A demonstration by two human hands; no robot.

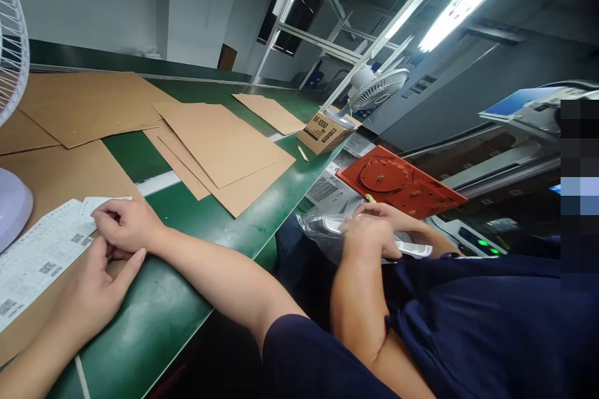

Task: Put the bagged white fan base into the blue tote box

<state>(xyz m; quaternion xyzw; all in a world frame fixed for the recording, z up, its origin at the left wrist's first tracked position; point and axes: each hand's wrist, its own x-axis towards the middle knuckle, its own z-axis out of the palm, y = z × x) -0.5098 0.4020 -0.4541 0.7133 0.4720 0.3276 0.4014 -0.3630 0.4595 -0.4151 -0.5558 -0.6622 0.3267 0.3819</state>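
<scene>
As the label sheet (pixel 42 255) lies on the cardboard (pixel 70 174) with its long axis running left, away from both hands, my right hand (pixel 126 224) curls narrow over its near end; a pinch I cannot tell. My left hand (pixel 93 293) rests loosely open beside it, thumb spread.

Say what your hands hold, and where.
Cannot tell: left hand lies at the label sheet edge, fingertips hidden by a co-worker's hand; right hand unseen.
</scene>
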